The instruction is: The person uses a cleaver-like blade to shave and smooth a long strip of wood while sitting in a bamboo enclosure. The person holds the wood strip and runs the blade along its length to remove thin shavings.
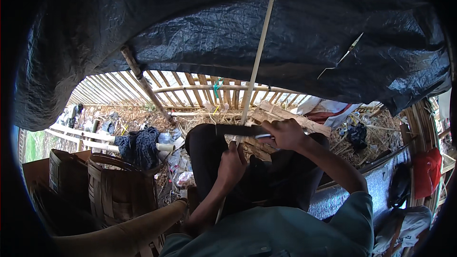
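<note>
A long, pale bamboo strip (257, 59) stands steeply up in front of me, its tip reaching over the dark plastic sheet. Lower down, my left hand (232, 164) is closed round the strip, and a thin length of it shows again below the wrist. My right hand (285, 134) grips a broad-bladed knife by its handle, which the fingers mostly cover. The dark blade (233, 130) points left and lies across the strip, just above my left hand. Whether the edge has entered the bamboo I cannot tell. Both hands are over my dark-trousered legs.
Black plastic sheeting (200, 28) hangs overhead, with a slatted bamboo fence (185, 88) beyond. Woven baskets (112, 192) stand at left beside a thick bamboo pole (138, 226). Wooden boards (295, 118) lie on the littered ground. A red bag (426, 173) hangs at right.
</note>
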A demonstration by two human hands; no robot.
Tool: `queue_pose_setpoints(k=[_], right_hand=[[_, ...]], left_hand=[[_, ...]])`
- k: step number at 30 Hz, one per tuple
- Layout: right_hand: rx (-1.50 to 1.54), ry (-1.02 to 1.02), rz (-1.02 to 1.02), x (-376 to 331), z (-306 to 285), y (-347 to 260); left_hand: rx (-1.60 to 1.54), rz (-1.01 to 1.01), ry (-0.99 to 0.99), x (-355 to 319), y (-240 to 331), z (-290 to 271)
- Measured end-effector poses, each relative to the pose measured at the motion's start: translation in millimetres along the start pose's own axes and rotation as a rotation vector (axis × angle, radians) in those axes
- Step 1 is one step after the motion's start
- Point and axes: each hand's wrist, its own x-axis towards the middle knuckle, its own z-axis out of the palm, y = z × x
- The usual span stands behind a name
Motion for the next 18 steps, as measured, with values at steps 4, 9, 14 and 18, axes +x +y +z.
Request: queue_pose_setpoints(k=[4,9,14,18], right_hand=[[0.097,-0.237,0.520,-1.9,8.1,51.0],[0.153,-0.234,0.256,-3.1,14.9,16.4],[-0.089,0.069,0.309,6.5,14.7,61.1],[0.265,-0.235,0.415,-0.7,16.3,16.0]], left_hand=[[0.062,0.016,0.031,-3.3,6.8,-6.4],[0.037,-0.016,0.016,-1.1,1.7,-2.3],[0.027,-0.033,0.003,-1.1,11.5,-7.8],[-0.005,-0.033,-0.007,4.5,5.9,-4.4]])
